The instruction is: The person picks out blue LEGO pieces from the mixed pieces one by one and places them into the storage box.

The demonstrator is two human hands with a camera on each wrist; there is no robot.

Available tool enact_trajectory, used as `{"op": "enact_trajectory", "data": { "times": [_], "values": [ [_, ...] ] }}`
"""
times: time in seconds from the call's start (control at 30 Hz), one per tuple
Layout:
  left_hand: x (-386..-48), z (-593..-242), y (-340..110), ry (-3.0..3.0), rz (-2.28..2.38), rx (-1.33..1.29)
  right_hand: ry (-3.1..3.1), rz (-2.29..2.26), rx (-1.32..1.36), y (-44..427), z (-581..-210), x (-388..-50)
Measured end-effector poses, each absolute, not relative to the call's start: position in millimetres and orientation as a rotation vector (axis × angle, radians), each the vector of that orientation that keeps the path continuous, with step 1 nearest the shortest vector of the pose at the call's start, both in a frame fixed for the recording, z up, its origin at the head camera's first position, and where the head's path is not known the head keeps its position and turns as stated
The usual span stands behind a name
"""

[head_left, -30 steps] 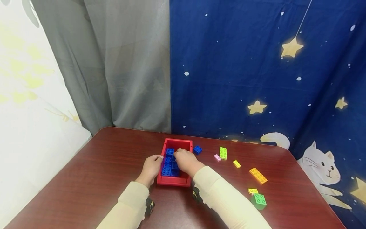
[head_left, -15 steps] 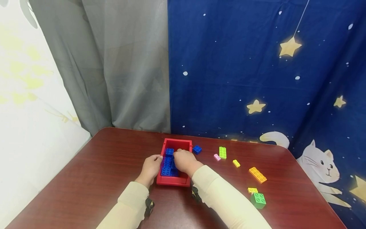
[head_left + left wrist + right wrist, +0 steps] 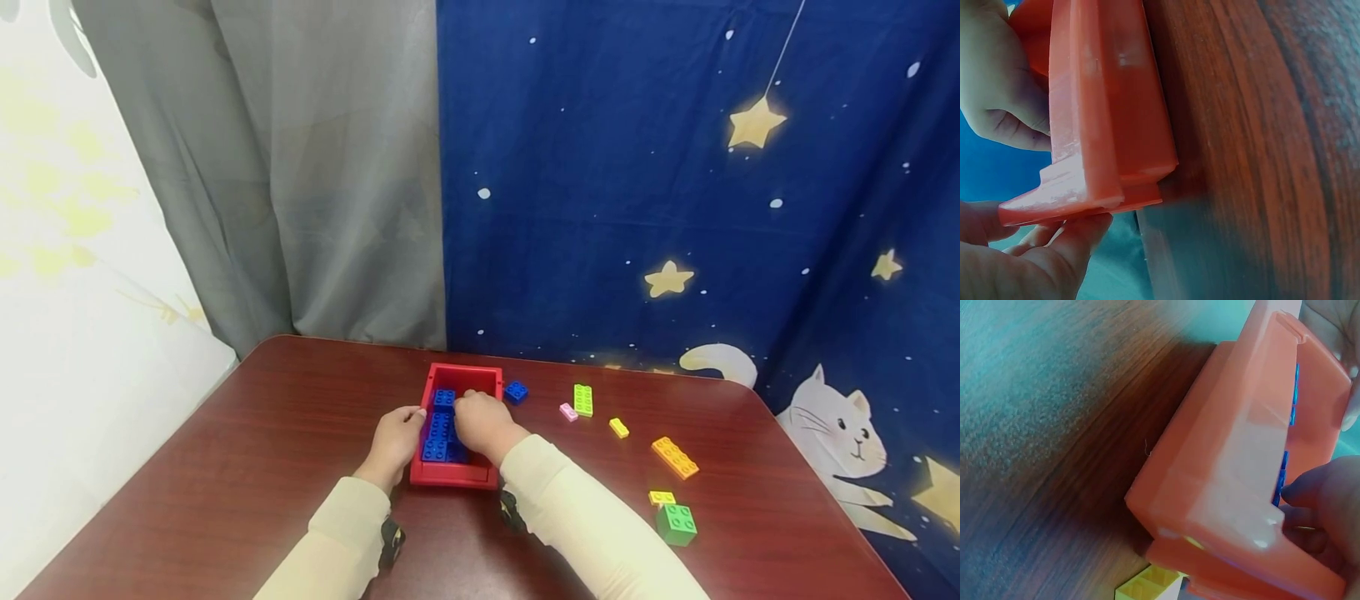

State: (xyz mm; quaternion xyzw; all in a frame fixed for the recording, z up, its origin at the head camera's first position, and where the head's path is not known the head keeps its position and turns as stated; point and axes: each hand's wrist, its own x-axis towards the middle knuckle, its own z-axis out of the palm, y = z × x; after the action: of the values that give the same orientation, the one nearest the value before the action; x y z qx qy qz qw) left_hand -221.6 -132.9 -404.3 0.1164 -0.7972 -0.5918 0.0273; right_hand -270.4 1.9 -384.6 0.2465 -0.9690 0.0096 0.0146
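A red plastic box (image 3: 453,476) stands on the table, with several blue building bricks (image 3: 437,437) packed inside along its left side. My left hand (image 3: 395,442) pinches the box's left rim; in the left wrist view its thumb and fingers (image 3: 1079,240) lie on either side of that edge. Over the right side of the box, my right hand (image 3: 483,423) reaches in with curled fingers. The right wrist view has its thumb against a blue brick (image 3: 1281,481) just below the rim. The fingertips and most of that brick are hidden by the hand and box wall.
A loose blue brick (image 3: 516,392) lies right of the box. Further right on the brown table (image 3: 247,467) are a lime brick (image 3: 582,400), a pink one (image 3: 568,412), small yellow ones (image 3: 618,428), an orange one (image 3: 675,457) and a green one (image 3: 677,525). Curtains hang behind.
The view drifts slightly. Both hands keep nearly the same places at the box, and the loose bricks stay where they were.
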Motion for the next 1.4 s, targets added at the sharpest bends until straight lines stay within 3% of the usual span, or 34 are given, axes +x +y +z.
{"op": "enact_trajectory", "data": {
  "times": [0.63, 1.4],
  "values": [
    [-220, -407, -133, -2.467, -1.826, 0.355, -2.946, 0.099, 0.793, 8, -386, -265],
    [-222, -404, -133, -2.476, -1.827, 0.366, -2.599, 0.481, 0.743, 58, -356, -260]
  ]
}}
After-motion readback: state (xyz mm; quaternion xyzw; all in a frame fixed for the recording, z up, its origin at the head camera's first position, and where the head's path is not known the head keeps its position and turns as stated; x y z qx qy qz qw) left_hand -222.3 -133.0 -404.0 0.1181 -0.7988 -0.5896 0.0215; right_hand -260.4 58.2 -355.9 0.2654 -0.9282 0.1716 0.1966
